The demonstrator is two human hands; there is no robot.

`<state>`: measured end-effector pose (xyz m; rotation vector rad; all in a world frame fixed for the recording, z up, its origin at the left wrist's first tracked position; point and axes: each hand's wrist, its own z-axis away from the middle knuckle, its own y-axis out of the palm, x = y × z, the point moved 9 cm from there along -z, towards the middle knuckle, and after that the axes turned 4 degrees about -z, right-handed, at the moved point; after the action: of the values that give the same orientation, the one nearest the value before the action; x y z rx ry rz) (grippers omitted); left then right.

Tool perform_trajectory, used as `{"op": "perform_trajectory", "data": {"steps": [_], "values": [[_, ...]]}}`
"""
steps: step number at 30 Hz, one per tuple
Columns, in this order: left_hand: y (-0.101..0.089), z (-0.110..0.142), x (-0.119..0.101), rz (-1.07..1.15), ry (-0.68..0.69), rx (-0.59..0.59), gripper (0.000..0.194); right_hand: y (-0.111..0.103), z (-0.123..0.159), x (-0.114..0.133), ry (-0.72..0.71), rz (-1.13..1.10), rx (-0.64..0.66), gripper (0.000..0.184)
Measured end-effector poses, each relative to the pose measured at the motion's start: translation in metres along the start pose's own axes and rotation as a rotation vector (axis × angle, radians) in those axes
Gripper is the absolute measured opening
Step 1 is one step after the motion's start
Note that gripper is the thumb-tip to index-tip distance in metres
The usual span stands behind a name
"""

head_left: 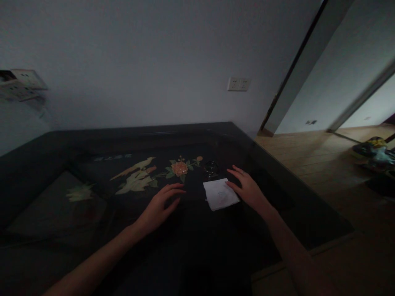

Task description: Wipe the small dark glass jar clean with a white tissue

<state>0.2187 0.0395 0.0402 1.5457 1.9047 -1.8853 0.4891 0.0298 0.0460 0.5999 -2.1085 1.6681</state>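
A square of white paper or tissue lies on the dark glossy tabletop, with faint marks on it. My right hand is at its right side, fingers apart, thumb over the sheet's upper right edge; whether the thumb touches it I cannot tell. Just behind the sheet sits a small dark, shiny object, too dim to make out. My left hand is open and holds nothing, its fingers pointing toward the sheet from the left, over the table near a pink flower picture.
A bird picture also decorates the tabletop. Behind the table stands a pale wall with a double socket. Socket plates or papers show at far left. On the right, beyond the table edge, are a wooden floor and a pile of items.
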Motion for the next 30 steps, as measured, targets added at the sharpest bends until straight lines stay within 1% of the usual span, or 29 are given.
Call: {"op": "perform_trajectory", "data": {"steps": [2, 3, 4, 5, 6, 7, 8, 10, 11, 13, 14, 17, 20, 22, 25, 30], "values": [[-0.01, 0.016, 0.015, 0.235, -0.166, -0.06, 0.022, -0.009, 0.0, 0.041, -0.143, -0.166, -0.057, 0.038], [-0.012, 0.024, 0.022, 0.37, -0.242, -0.103, 0.022, -0.006, 0.001, 0.064, -0.214, -0.247, -0.052, 0.032], [-0.013, 0.031, 0.027, 0.492, -0.285, -0.163, 0.023, 0.002, 0.004, 0.087, -0.275, -0.317, -0.029, 0.026], [-0.013, 0.036, 0.03, 0.572, -0.29, -0.213, 0.025, 0.015, 0.009, 0.109, -0.335, -0.372, 0.011, 0.022], [-0.012, 0.039, 0.031, 0.598, -0.269, -0.227, 0.029, 0.032, 0.014, 0.129, -0.385, -0.412, 0.075, 0.017], [-0.009, 0.041, 0.031, 0.589, -0.248, -0.217, 0.034, 0.053, 0.02, 0.143, -0.404, -0.436, 0.149, 0.013], [-0.007, 0.042, 0.033, 0.571, -0.232, -0.2, 0.038, 0.074, 0.025, 0.151, -0.397, -0.449, 0.203, 0.01], [-0.003, 0.043, 0.039, 0.522, -0.233, -0.162, 0.043, 0.105, 0.031, 0.15, -0.331, -0.436, 0.2, 0.015], [-0.002, 0.043, 0.043, 0.506, -0.245, -0.154, 0.044, 0.117, 0.035, 0.149, -0.329, -0.421, 0.202, 0.018], [-0.002, 0.042, 0.05, 0.464, -0.266, -0.139, 0.045, 0.137, 0.042, 0.148, -0.391, -0.391, 0.27, 0.022], [-0.001, 0.041, 0.052, 0.442, -0.273, -0.124, 0.045, 0.142, 0.044, 0.147, -0.413, -0.395, 0.296, 0.024], [0.008, 0.038, 0.048, 0.378, -0.254, -0.029, 0.044, 0.147, 0.045, 0.143, -0.434, -0.423, 0.34, 0.031], [0.019, 0.037, 0.036, 0.324, -0.202, 0.092, 0.043, 0.147, 0.042, 0.139, -0.403, -0.454, 0.365, 0.034], [0.024, 0.036, 0.031, 0.301, -0.182, 0.146, 0.041, 0.148, 0.041, 0.136, -0.374, -0.474, 0.38, 0.034], [0.027, 0.037, 0.031, 0.276, -0.17, 0.188, 0.04, 0.148, 0.039, 0.132, -0.326, -0.504, 0.39, 0.034], [0.032, 0.038, 0.033, 0.235, -0.155, 0.213, 0.039, 0.145, 0.036, 0.129, -0.273, -0.537, 0.388, 0.034]]}}
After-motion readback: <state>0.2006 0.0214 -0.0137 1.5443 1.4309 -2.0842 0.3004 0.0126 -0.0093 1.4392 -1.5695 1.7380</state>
